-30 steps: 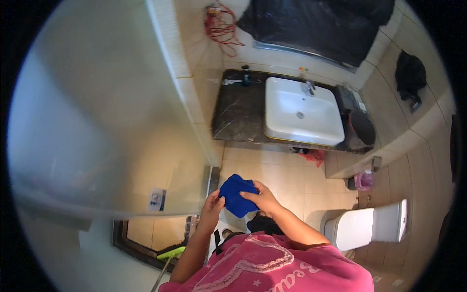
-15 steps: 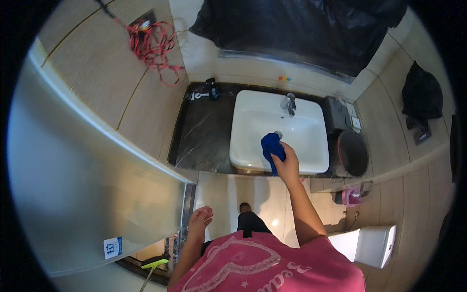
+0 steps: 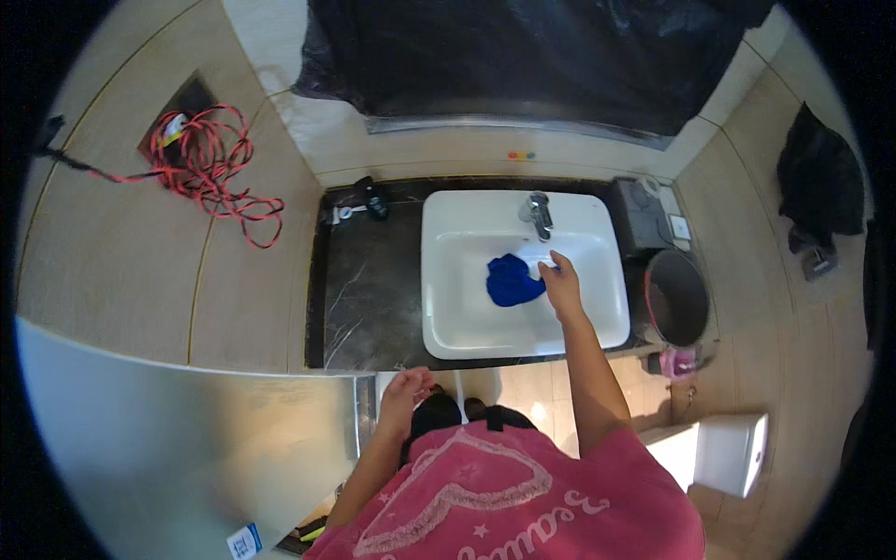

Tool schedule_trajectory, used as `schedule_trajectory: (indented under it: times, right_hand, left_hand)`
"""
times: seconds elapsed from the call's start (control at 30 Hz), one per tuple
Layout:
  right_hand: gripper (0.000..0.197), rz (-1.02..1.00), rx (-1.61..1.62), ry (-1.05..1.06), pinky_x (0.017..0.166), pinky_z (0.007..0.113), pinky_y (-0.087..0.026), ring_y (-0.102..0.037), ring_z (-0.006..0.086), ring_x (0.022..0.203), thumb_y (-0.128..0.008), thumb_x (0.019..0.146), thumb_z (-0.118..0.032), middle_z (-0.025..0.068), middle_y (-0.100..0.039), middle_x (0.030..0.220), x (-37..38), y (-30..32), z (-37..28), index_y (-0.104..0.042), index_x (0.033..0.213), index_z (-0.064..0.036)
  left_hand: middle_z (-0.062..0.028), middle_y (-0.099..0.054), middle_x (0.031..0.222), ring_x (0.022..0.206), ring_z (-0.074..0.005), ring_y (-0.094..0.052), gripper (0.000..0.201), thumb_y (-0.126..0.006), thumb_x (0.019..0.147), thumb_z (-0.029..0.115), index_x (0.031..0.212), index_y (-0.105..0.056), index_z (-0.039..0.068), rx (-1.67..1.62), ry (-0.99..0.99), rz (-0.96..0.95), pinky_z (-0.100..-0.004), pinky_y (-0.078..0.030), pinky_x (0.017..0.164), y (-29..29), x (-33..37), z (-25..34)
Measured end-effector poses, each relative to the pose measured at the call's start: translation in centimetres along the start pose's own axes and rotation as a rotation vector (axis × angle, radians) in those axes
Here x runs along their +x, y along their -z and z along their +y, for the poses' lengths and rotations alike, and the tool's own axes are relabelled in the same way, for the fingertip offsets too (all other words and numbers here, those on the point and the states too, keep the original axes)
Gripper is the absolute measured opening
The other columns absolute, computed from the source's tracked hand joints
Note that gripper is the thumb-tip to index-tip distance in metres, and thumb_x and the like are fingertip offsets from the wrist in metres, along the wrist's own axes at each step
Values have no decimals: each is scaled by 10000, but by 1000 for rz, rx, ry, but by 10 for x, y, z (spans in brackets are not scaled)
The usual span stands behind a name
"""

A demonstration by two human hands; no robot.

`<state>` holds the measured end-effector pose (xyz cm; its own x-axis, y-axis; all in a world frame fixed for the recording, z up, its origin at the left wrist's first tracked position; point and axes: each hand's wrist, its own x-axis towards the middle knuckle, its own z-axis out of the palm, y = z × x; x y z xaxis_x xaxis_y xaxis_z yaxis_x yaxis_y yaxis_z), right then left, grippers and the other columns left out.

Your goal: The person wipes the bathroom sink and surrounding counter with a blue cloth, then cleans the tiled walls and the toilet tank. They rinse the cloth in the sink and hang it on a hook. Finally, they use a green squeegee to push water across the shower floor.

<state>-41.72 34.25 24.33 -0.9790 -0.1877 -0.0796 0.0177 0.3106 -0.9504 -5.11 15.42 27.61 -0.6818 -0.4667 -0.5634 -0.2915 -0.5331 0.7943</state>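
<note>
A crumpled dark blue cloth (image 3: 513,281) lies in the basin of the white sink (image 3: 448,341), below the chrome faucet (image 3: 539,217). My right hand (image 3: 563,285) is over the basin at the cloth's right edge, thumb and fingers apart with nothing between them. Whether its side still brushes the cloth is hard to see. My left hand (image 3: 405,396) hangs in front of the counter's edge, left of the sink, its fingers loosely bent and holding nothing.
The sink is set in a black marbled counter (image 3: 373,280). A dark bottle (image 3: 375,201) stands at its back left. A dark bucket (image 3: 679,299) is right of the sink, with a grey box (image 3: 639,215) behind. A frosted door (image 3: 177,439) is at left, a toilet (image 3: 733,453) at right.
The blue cloth has gone from my right hand into the basin, spreading out there. I have come closer to the counter, and my left hand is nearer its edge.
</note>
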Motion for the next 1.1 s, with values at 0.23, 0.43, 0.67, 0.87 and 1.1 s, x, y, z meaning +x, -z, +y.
schedule_trajectory:
  times: [0.23, 0.43, 0.67, 0.87, 1.1]
  right_hand:
    - [640, 80, 783, -323, 1162, 449, -397, -481, 319, 1346, -612, 1047, -328, 192, -435, 1528, 68, 0, 7, -383, 1543, 5]
    - [409, 26, 1064, -474, 1107, 432, -447, -587, 341, 1200, -681, 1009, -351, 162, -600, 1158, 106, 12, 9, -554, 1147, 12]
    - [458, -218, 1149, -547, 1057, 419, -527, -634, 356, 1199, -690, 990, -324, 201, -605, 1168, 126, 42, -24, -541, 1185, 62]
    - [487, -401, 1138, -584, 1051, 416, -527, -624, 337, 1251, -647, 1014, -297, 209, -599, 1297, 148, 76, -12, -530, 1344, 42]
    - [291, -185, 1035, -730, 947, 391, -553, -675, 264, 1066, -595, 1048, -264, 121, -694, 1098, 172, 36, 115, -630, 1209, -25]
  left_hand:
    - [-139, -695, 1244, 1140, -230, -675, 323, -548, 1087, 256, 1296, -613, 19, -14, -42, -173, -364, -533, 994, -19, 79, 43]
    - [-184, -669, 1295, 1217, -280, -657, 351, -521, 1096, 232, 1326, -581, -26, -55, 69, -273, -400, -523, 1052, -66, 111, 58]
    - [-218, -605, 1387, 1312, -316, -596, 403, -492, 1105, 232, 1404, -526, -36, -188, 173, -291, -434, -468, 1137, -154, 154, 50]
    - [-221, -532, 1476, 1393, -347, -512, 462, -442, 1119, 278, 1465, -465, -28, -495, 263, -305, -451, -411, 1188, -262, 236, 15]
    - [-144, -595, 1380, 1300, -303, -559, 472, -442, 1119, 390, 1393, -532, 17, -675, 410, -105, -455, -405, 1158, -339, 333, -37]
